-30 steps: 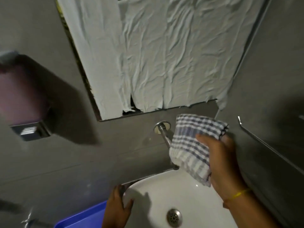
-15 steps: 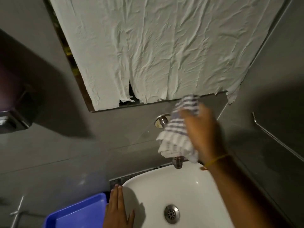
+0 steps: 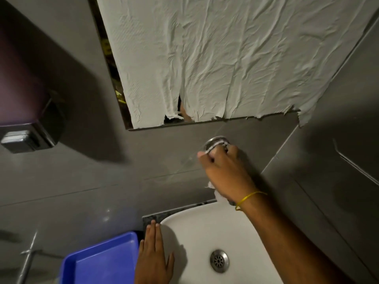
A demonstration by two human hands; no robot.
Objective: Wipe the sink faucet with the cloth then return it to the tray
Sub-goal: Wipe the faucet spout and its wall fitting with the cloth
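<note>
Grey wall tiling [image 3: 123, 171] backs the sink [image 3: 205, 232]. Right hand [image 3: 227, 171] is closed round the cloth [image 3: 219, 142], apparently wrapped onto the faucet [image 3: 211, 141] at its far wall flange, for wiping. Left hand [image 3: 153, 257] is laid flat, fingers together, bracing on the rim beside the blue tray [image 3: 98, 261].

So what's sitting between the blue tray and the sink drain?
Head view: the left hand, flat on the sink rim beside the tray, then bare basin up to the drain.

Dim, warm light; the white basin [image 3: 205, 228] is brightest. Left of it, a soap dispenser [image 3: 22, 111] casts a broad shadow, slightly blurred; wide-angle lines bend.
</note>
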